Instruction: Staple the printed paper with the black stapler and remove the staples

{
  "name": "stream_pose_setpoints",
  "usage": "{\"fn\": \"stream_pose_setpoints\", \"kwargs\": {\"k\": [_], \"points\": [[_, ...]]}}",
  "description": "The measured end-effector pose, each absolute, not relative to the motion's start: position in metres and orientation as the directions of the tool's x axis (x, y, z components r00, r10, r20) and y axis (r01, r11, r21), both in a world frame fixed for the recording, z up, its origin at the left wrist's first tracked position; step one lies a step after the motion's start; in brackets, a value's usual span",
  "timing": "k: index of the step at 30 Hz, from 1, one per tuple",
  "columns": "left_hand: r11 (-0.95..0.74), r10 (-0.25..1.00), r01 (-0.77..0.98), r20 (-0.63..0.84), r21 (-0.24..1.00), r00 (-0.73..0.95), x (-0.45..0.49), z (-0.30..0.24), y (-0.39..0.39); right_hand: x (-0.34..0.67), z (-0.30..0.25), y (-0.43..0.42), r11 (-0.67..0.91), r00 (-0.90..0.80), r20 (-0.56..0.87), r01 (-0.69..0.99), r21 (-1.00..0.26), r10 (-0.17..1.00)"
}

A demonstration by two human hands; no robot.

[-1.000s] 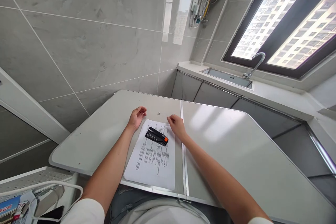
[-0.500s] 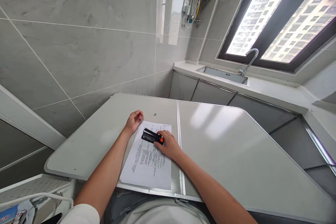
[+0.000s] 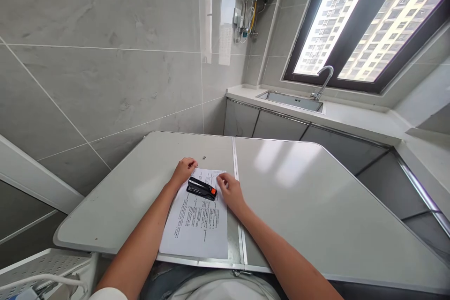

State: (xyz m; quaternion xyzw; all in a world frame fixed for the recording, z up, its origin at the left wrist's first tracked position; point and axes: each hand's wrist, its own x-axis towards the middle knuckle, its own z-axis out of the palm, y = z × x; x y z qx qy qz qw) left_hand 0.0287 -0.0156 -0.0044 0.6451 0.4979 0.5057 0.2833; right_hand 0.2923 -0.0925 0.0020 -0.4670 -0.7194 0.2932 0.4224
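Note:
A printed white paper sheet (image 3: 198,222) lies on the grey table (image 3: 298,187) in front of me. A black stapler (image 3: 200,188) with an orange end rests across the sheet's top part. My left hand (image 3: 183,171) sits at the sheet's top left corner with its fingers curled onto the paper edge, just beside the stapler's black end. My right hand (image 3: 230,191) lies at the sheet's top right, fingers loosely bent and apart, right next to the stapler's orange end without gripping it. A tiny dark staple (image 3: 204,157) lies on the table just beyond the sheet.
A metal seam (image 3: 235,183) runs down the table beside the sheet. A tiled wall stands behind. A counter with a sink (image 3: 290,99) and tap (image 3: 323,79) is at the back right under a window. A white wire rack (image 3: 45,267) stands at my lower left.
My right hand went from the sheet's top corner onto the stapler's orange end, then came off it to the right. The stapler has turned slightly. My view has shifted.

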Motion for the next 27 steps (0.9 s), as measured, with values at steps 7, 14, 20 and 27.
{"fn": "stream_pose_setpoints", "kwargs": {"k": [7,14,20,27], "points": [[-0.392,0.919,0.664,0.307,0.637,0.248,0.031,-0.004,-0.020,0.325,-0.009,-0.066,0.189,0.046,0.240,0.484,-0.854,0.970],[-0.367,0.930,0.705,0.238,0.607,0.279,0.034,-0.007,-0.020,0.319,-0.017,-0.063,0.262,-0.045,0.279,0.514,-0.817,0.959],[-0.354,0.935,0.696,0.229,0.624,0.270,0.034,-0.007,-0.016,0.322,-0.020,-0.058,0.241,-0.068,0.241,0.520,-0.819,0.968],[-0.408,0.913,0.548,0.306,0.730,0.271,0.034,0.000,-0.020,0.323,-0.015,-0.059,0.247,-0.113,0.221,0.519,-0.819,0.969]]}}
